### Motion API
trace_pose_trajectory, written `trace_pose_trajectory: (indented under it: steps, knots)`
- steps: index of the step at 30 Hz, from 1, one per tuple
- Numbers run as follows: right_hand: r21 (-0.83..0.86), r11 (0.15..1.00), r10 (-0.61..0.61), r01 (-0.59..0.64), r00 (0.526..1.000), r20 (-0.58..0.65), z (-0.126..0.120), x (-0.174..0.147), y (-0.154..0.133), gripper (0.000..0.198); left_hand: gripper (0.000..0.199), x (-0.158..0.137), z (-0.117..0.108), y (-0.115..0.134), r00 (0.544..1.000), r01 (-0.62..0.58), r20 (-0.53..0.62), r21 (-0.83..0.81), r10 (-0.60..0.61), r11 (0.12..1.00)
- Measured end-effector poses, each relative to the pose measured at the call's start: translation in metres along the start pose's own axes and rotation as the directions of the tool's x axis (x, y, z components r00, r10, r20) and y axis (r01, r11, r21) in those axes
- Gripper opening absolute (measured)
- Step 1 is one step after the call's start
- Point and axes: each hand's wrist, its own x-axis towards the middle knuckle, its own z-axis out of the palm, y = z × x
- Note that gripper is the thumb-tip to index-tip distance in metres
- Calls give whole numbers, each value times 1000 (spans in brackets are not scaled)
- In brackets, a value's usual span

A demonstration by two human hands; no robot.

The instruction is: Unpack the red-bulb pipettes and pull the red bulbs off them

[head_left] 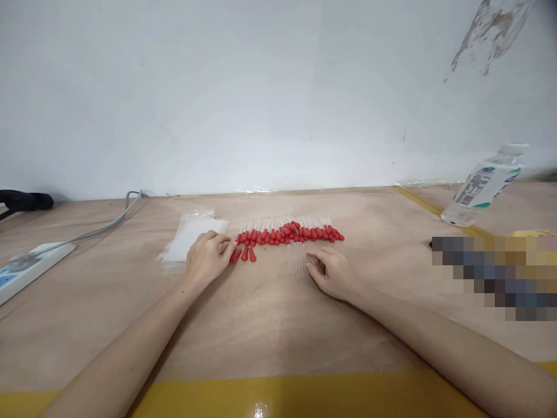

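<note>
The left hand point(209, 253), palm down with fingers bent and thumb near the forefinger, is at the left end of a row of slim clear droppers with red rubber-like bulbs point(287, 233); whether it grips one, I cannot tell. Their bulbs face the person and their thin tips point to the white wall point(278, 98). Three loose red pear-shaped bulbs point(252, 254) lie just in front of the row, beside the left fingertips. The right hand point(331, 271) has its thumb and forefinger curved with a narrow gap, at the right edge of a small bunch of thin clear tubes point(297, 261) before the row; I cannot tell whether it holds one.

Left of the row, partly behind the left hand, is a stack of whitish see-through plastic bags point(185, 239), with no readable print. At right, a clear plastic bottle point(485, 183), leaning in view, carries a white label point(487, 184) with a black barcode and blue and green marks; its lettering is too small to read. A white-and-blue power strip point(39, 268) with a grey cable point(98, 233) lies far left on the light-brown wooden table point(261, 325)
</note>
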Motion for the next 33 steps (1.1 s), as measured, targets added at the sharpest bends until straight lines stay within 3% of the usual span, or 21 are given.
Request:
trace_pose_trajectory:
  steps: [9, 15, 22, 29, 33]
  knots:
    - [-101, 994, -22, 30, 997, 73, -1, 2, -3, 26, 29, 9, 5, 4, 997, -67, 18, -75, 69, 995]
    - [-51, 998, -38, 44, 993, 110, -1, 1, -3, 31, 28, 29, 22, 20, 982, -169, 58, -156, 180, 973]
    - [33, 997, -71, 68, 991, 112, -2, 0, 0, 39, 34, 44, 35, 40, 973, -220, 38, -150, 227, 964]
    - [42, 995, -98, 91, 976, 195, -8, -2, 1, 65, 27, 41, 42, 44, 985, -172, -53, -210, 165, 962]
    - [15, 997, -82, 80, 977, 197, -6, -1, 0, 58, 23, 28, 36, 44, 987, -97, -157, -337, 46, 937]
